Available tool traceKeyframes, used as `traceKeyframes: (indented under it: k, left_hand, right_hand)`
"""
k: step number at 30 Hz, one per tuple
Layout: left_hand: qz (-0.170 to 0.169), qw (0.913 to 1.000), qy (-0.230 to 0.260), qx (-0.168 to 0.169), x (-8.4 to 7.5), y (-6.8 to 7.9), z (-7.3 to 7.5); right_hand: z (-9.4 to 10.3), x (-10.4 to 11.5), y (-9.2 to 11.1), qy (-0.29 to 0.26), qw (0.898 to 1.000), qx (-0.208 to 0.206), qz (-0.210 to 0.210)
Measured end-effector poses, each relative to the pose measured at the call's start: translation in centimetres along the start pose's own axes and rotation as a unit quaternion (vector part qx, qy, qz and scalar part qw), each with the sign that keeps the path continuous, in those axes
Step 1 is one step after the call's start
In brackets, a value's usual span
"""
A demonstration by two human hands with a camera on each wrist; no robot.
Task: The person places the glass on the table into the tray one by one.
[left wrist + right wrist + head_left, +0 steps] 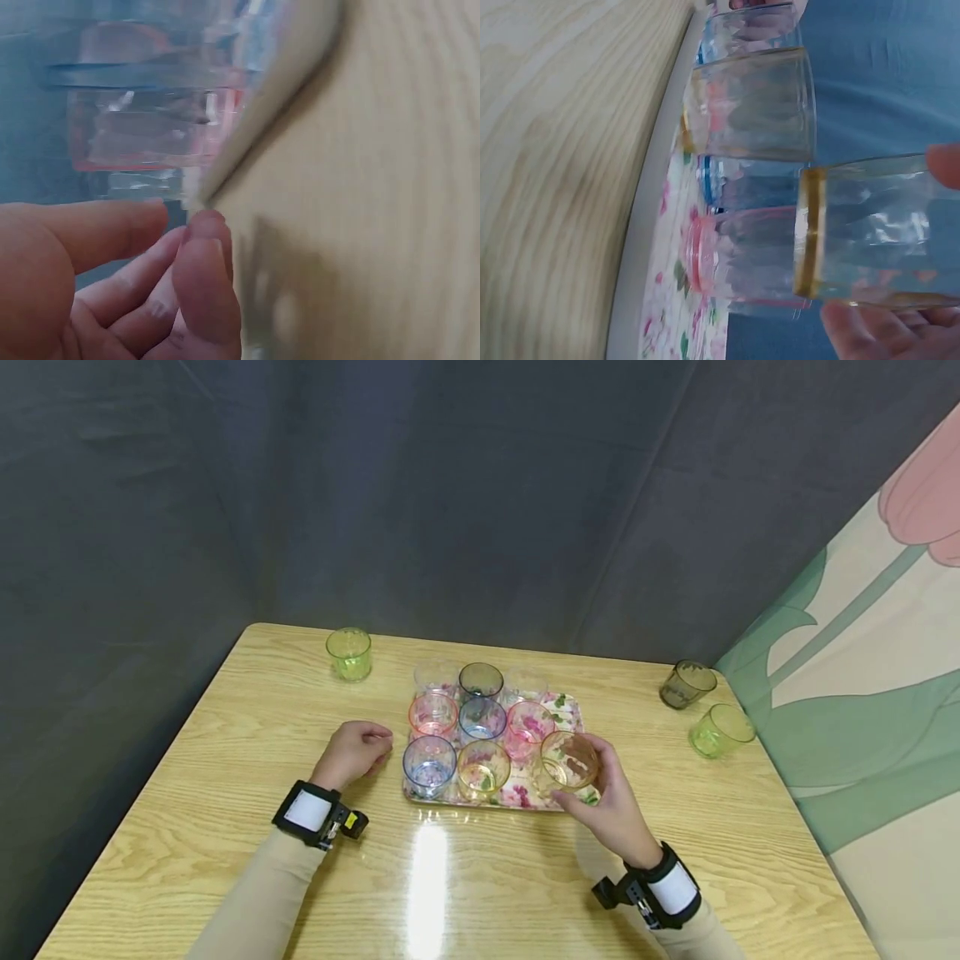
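My right hand holds a clear amber-tinted glass by its side, thumb and fingers around it, over the right front of a floral tray. In the right wrist view, the base of this glass is lifted off the tray. Several tinted glasses stand on the tray in rows: a yellow glass and a blue glass in front, a pink glass behind the held one. Beside the tray's left edge, my left hand rests with loosely curled fingers and holds nothing.
A green glass stands at the table's back left. Toward the right edge are a dark grey glass and another green glass. A dark curtain hangs behind the wooden table.
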State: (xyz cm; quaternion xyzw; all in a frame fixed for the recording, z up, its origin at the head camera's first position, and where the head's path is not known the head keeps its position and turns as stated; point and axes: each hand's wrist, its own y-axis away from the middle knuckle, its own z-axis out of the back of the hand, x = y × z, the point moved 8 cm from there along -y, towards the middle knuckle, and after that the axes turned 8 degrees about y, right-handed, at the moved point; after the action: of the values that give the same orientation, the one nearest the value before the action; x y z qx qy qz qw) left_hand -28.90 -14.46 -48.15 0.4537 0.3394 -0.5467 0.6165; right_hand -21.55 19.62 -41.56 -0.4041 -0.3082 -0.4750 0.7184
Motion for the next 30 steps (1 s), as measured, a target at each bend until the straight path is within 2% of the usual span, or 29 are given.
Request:
traceKeyframes:
  k: [3, 9, 20, 28, 30]
  left_hand:
    - [-0.008, 0.9994, -0.031, 0.012, 0.6, -0.2, -0.6]
    - [-0.036, 0.9980, -0.049, 0.019, 1.0, -0.3, -1.4]
    - [-0.021, 0.9963, -0.083, 0.006, 0.7, 0.0, -1.9]
    - [-0.005, 0.9955, -0.094, -0.008, 0.9, 0.1, -2.0]
    - [-0.003, 0.9954, -0.095, -0.011, 0.9, 0.1, -1.9]
  right_hand:
    - [-0.2, -0.7, 0.2, 0.017, 0.999, 0.006, -0.028]
    - [-0.8, -2.2, 0.3, 0.036, 0.997, 0.024, -0.058]
    - [-1.4, -3.8, -0.1, 0.049, 0.996, 0.014, -0.077]
    - [-1.7, -1.0, -0.2, 0.048, 0.995, 0.013, -0.089]
    - [-1.8, -1.0, -0.3, 0.047, 0.995, 0.012, -0.091]
